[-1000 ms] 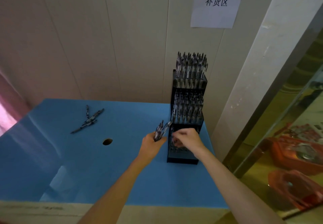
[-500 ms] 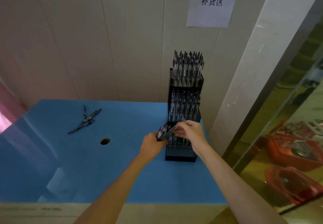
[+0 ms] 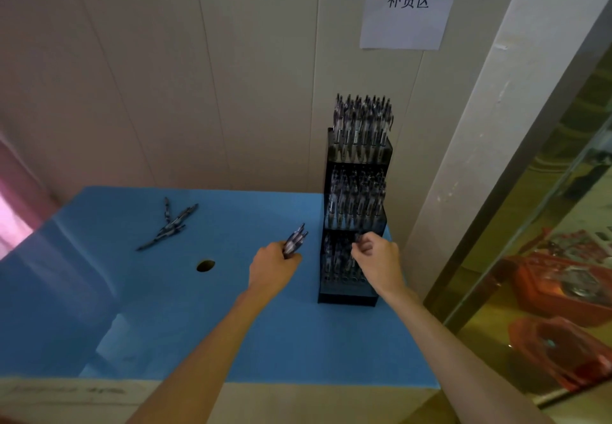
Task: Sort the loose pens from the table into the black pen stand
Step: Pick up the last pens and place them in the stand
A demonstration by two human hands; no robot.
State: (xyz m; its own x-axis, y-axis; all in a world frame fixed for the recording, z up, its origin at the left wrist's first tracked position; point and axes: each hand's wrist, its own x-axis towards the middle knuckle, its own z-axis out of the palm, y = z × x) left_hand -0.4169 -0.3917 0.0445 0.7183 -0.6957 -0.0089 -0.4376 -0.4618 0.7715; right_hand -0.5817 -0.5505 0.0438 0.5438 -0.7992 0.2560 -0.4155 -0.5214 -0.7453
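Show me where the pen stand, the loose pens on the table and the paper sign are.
pen stand [image 3: 347, 298], head view, on its black front base.
loose pens [image 3: 170, 225], head view, on the middle where they cross.
paper sign [image 3: 409, 23], head view, on the white sheet below the writing.

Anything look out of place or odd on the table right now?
A few loose pens lie crossed in a small heap at the far left of the blue table, away from the black pen stand. There is a dark hole in the tabletop. Nothing looks spilled or broken.
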